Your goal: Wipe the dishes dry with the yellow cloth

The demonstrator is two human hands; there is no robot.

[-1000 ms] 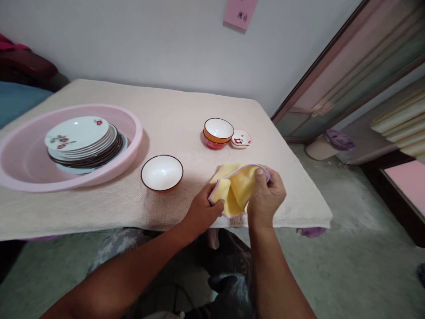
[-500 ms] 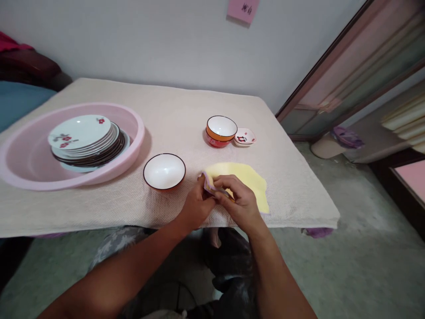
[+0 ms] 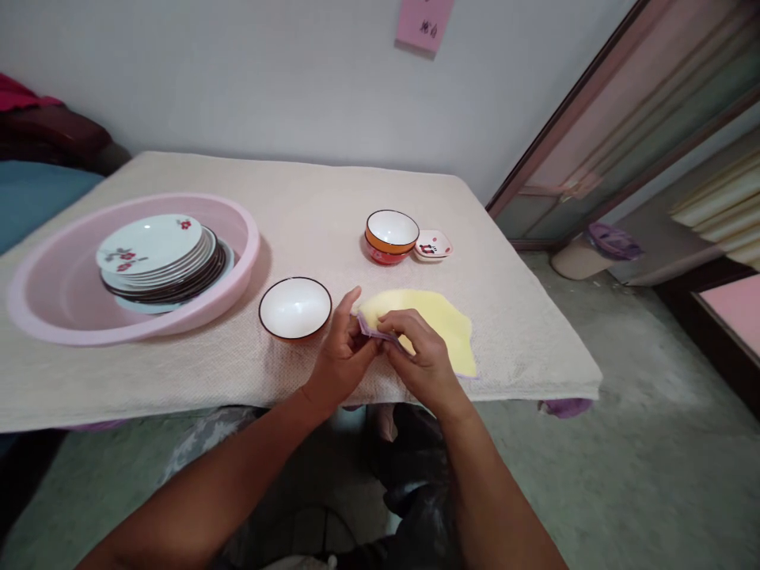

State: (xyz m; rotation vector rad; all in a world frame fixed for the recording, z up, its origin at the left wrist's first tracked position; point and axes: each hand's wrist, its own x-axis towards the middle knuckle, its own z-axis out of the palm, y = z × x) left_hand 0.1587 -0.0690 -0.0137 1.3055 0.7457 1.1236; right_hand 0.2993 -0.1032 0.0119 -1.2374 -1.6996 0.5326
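"How do the fingers stand?"

"The right hand [image 3: 426, 362] has thumb and fingers clamped on the purple-edged hem of the yellow cloth [image 3: 446, 321]; the left hand [image 3: 337, 360] pinches the same hem, one finger raised apart."

"Which way does the cloth lie?"

"Near the table's [image 3: 528, 352] near edge, spreading far and right of the fingertips, its visible length left to right. The right hand is nearer its bulk; stacked bowls [image 3: 392, 236] stand beyond."

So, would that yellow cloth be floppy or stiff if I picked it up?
Probably floppy: the yellow cloth bends where it's pinched. It's likely light, since its purple edge looks thin. It probably won't roll, lying mostly flat.
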